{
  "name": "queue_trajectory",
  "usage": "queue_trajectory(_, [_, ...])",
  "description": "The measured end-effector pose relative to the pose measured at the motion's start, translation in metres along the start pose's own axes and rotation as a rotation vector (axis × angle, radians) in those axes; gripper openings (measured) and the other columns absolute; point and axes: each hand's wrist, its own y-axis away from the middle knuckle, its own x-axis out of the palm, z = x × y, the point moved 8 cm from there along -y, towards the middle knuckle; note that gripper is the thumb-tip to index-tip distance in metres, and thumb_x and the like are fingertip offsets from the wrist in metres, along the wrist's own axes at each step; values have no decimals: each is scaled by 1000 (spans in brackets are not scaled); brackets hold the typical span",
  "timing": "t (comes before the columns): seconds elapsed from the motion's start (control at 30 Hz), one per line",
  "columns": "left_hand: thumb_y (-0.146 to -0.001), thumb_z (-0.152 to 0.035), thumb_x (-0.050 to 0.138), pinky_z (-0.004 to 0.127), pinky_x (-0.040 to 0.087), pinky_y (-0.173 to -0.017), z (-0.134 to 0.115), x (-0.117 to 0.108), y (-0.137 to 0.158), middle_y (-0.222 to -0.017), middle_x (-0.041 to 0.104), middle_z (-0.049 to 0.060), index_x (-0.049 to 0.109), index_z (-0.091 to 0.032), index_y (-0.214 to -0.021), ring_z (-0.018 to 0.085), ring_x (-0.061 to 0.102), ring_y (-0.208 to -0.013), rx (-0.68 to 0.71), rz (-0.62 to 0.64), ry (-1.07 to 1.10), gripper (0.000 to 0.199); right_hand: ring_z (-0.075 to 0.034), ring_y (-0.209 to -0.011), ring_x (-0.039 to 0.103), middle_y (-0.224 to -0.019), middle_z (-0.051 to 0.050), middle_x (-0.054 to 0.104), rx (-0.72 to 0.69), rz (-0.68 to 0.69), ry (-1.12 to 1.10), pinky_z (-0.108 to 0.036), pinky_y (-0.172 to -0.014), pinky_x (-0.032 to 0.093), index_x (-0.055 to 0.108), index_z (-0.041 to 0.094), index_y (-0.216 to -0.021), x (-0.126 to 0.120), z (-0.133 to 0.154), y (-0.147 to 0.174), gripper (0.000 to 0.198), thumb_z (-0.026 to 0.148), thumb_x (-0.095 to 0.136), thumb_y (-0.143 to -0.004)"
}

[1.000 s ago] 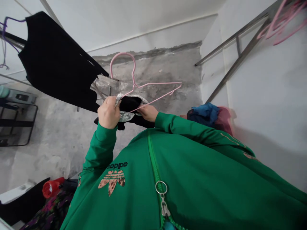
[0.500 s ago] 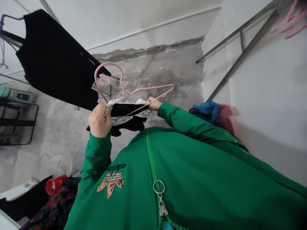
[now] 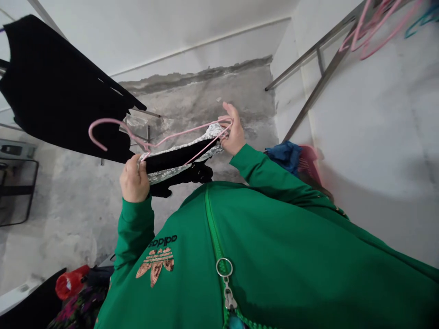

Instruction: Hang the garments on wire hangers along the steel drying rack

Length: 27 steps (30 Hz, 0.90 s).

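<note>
A black garment with white lace trim is stretched between my two hands, a pink clothes hanger partly inside its opening. My left hand is closed round the garment's left edge and the near end of the hanger, which my fingers hide. At the other side my right hand pinches the lace near the hanger's right tip, with one finger sticking up. The hanger's hook points left, over the lower part of a hanging black garment.
At right, a pink basket holds blue cloth by the wall. Pink hangers hang from a metal frame at upper right. A red object and flowered fabric lie at lower left.
My right hand has risen to the hanger's right tip, bringing the lace up over it. The hanger's hook has tipped left and down. My view has shifted right.
</note>
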Motion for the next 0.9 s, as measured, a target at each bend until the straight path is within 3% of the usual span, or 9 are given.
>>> queue_trajectory(0.1, [-94,-31,40,32,50,-83,-15,13,-3,-104,69,13,60,-15,-103,21,66,-95,60,21,66,28,-23,-119,54,-150,-18,34,11,109,0,-43,-96,51,15,17,-147,11,-9,4,76,14,44,-77])
queue_trajectory(0.2, [-92,-33,41,31,51,-79,-18,22,-6,-99,71,11,61,-17,-93,21,67,-90,93,98,101,25,-23,-118,55,-143,-16,43,73,183,47,-47,-100,48,30,16,-140,16,-37,10,75,7,43,-66])
queue_trajectory(0.3, [-90,-34,42,30,52,-76,-13,27,-8,-98,72,9,62,-19,-87,20,67,-87,122,235,136,25,-24,-107,59,-133,-16,50,198,209,150,-47,-98,48,47,14,-125,9,-69,9,66,6,46,-59])
queue_trajectory(0.4, [-90,-34,42,29,52,-74,-10,28,-9,-98,72,9,63,-19,-88,21,68,-88,142,306,115,26,-21,-92,60,-122,-15,56,266,202,216,-42,-89,51,53,14,-113,-3,-82,2,57,7,47,-57])
queue_trajectory(0.57, [-90,-34,43,31,47,-64,-12,30,-15,-88,70,11,62,-18,-88,24,65,-79,87,193,-120,26,-16,-77,53,-100,-9,58,231,117,316,-33,-76,49,57,16,-102,-18,-55,-4,43,11,50,-60])
queue_trajectory(0.7, [-92,-33,42,31,45,-66,-13,23,-19,-87,69,11,59,-19,-81,22,65,-81,89,81,-115,25,-17,-78,53,-92,-7,57,70,304,245,-32,-74,48,59,16,-106,-12,-14,2,40,16,52,-66])
queue_trajectory(0.8, [-92,-31,43,30,46,-71,-8,10,-21,-91,70,9,58,-19,-79,21,65,-86,103,23,-49,24,-20,-83,55,-108,-11,58,-58,356,195,-39,-82,49,55,17,-121,-21,9,0,45,29,56,-77])
queue_trajectory(0.9, [-92,-31,45,31,48,-72,-4,0,-21,-91,69,8,60,-20,-83,21,65,-85,120,38,-21,21,-27,-105,54,-128,-16,53,-153,338,276,-47,-95,44,53,18,-129,-31,18,-10,54,44,57,-83])
